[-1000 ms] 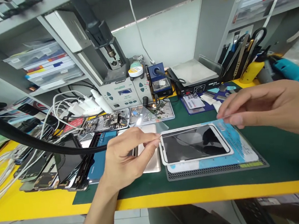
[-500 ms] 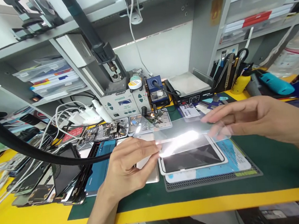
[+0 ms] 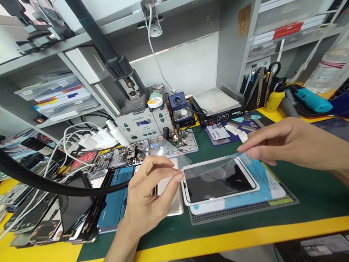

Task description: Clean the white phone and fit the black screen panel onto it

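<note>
A clear film (image 3: pixel 208 169) stretches between my two hands, hard to see against what lies beneath. My left hand (image 3: pixel 152 198) pinches its left end between thumb and finger. Its right end is pinched by my right hand (image 3: pixel 275 144). Below the film lies a white-framed device with a black screen (image 3: pixel 220 186), like a large phone or small tablet. I cannot tell whether the film touches the screen. Under the device is a blue and white sheet (image 3: pixel 273 189) on a grey perforated mat (image 3: pixel 245 211). A pale phone (image 3: pixel 175 204) sits beside it, partly behind my left hand.
A black hose (image 3: pixel 59 184) crosses the left side. Stacked phone parts (image 3: pixel 74 209) and a blue phone back (image 3: pixel 115 201) lie at left. Behind are a tray of small parts (image 3: pixel 190 142), a grey control unit (image 3: pixel 140 126) and a hot plate (image 3: pixel 217 102).
The film has come down and tilted, so its bright glare is gone and the black screen shows more. My right hand has shifted a little left; my left hand stays nearly in place.
</note>
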The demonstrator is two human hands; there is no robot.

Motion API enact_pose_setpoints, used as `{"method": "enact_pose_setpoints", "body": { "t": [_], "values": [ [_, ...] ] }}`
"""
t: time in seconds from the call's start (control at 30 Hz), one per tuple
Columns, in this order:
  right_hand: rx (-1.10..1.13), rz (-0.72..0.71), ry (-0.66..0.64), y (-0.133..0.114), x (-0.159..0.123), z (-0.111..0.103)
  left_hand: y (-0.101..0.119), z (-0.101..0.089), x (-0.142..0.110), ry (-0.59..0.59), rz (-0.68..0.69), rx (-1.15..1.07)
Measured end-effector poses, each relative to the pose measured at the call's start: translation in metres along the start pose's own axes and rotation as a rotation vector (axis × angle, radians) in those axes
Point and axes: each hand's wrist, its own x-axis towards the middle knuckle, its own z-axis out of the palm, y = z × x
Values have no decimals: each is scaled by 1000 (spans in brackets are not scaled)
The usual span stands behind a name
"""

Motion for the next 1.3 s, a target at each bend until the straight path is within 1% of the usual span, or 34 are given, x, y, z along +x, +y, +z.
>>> {"method": "enact_pose_setpoints", "body": {
  "t": [0.07,0.13,0.23,0.33,0.43,0.5,0.6,0.77,0.87,1.07,1.2,1.3],
  "values": [
    [18,18,13,2,3,3,1,2,-1,-11,-75,-65],
    [107,52,27,2,5,7,1,4,-3,-27,-141,-129],
    [285,93,57,-2,7,10,-1,8,-4,8,-239,-136],
    [395,128,76,-5,7,11,-3,11,-4,46,-363,-128],
    [429,154,57,-3,7,11,-2,11,-1,-3,-452,-254],
    [405,164,42,-1,8,11,-1,10,0,-25,-507,-335],
    [293,138,65,3,8,10,0,9,2,-8,-569,-383],
    [98,81,64,6,4,5,-2,8,2,-33,-606,-471],
    [38,113,53,3,3,4,-3,7,2,-79,-623,-519],
    [-93,152,6,3,8,9,-4,11,4,-146,-599,-369],
    [-179,212,-36,11,11,10,-2,11,6,-204,-655,-315],
    [-220,227,-54,16,13,9,-1,12,7,-227,-690,-321]
  ]
}}
